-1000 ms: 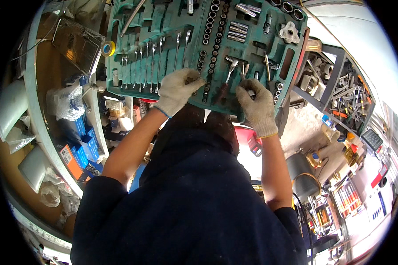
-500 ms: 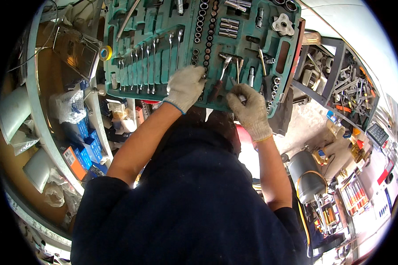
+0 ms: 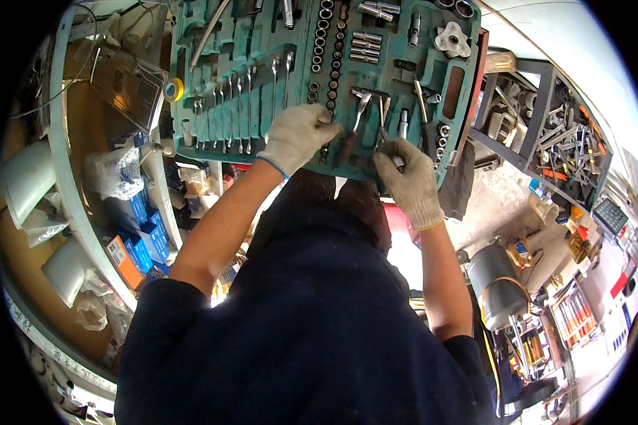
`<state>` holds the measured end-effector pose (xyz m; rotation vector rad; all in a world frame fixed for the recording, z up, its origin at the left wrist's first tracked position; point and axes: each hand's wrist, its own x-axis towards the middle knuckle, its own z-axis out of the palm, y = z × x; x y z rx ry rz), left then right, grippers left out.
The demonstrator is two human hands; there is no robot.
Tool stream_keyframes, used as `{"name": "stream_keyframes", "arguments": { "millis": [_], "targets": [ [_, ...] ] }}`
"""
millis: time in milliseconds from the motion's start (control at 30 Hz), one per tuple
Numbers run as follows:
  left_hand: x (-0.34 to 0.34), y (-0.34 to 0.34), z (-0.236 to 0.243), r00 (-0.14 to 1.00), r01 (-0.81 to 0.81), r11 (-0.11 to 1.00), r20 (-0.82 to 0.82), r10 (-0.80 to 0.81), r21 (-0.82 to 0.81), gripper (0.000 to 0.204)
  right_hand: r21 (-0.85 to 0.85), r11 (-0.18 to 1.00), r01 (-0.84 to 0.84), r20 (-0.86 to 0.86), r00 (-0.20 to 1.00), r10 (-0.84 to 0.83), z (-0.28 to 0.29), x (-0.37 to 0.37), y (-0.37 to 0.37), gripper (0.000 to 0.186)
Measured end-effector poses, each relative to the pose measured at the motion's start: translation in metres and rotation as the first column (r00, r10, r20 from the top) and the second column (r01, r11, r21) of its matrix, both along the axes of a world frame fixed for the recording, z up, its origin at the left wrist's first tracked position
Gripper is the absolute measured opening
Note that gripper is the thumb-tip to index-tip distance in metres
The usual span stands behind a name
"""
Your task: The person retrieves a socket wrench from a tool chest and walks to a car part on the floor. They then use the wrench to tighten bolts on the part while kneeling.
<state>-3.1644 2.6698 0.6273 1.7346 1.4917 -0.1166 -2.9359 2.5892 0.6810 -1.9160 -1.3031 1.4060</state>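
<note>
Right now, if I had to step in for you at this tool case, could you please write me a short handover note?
Left hand: gloved, resting on the green tool case by the column of sockets, fingers on a dark-handled tool; no clear grip shown.
Right hand: gloved, closed on a metal tool near the case's lower edge.
Things: wrenches seated in a row at left; ratchet lies between the hands; yellow tape roll beside the case.
Done: most slots are filled.
Left: the tool in the right hand is not yet clearly in or out of its slot.
</note>
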Motion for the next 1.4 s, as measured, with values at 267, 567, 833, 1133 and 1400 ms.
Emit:
{"name": "stream_keyframes", "arguments": {
  "millis": [267, 567, 833, 1133, 1400],
  "targets": [
    [0.016, 0.074, -0.006, 0.991, -0.134, 0.946, 0.042, 0.127, 0.295, 0.057, 0.021, 1.000, 0.017, -0.030, 0.999, -0.016, -0.001, -0.003, -0.006, 0.021],
    [0.027, 0.095, -0.027, 1.000, -0.024, 0.961, 0.009, 0.022, 0.277, 0.048, 0.024, 1.000, 0.017, -0.020, 1.000, -0.016, -0.001, -0.005, -0.013, 0.020],
    [0.031, 0.078, 0.005, 0.954, -0.279, 0.925, 0.186, 0.236, 0.257, 0.042, -0.020, 0.999, 0.049, -0.049, 0.998, -0.050, 0.000, -0.006, -0.014, 0.020],
    [-0.014, 0.008, 0.061, 0.397, -0.446, 0.722, 0.606, 0.690, -0.530, 0.055, -0.032, 0.996, 0.078, -0.089, 0.993, -0.080, 0.015, -0.016, -0.004, 0.029],
    [-0.001, -0.026, 0.060, 0.470, -0.170, 0.705, 0.572, 0.672, -0.689, 0.038, -0.092, 0.989, 0.113, -0.231, 0.964, -0.131, 0.027, -0.043, -0.019, 0.037]
  ]
}}
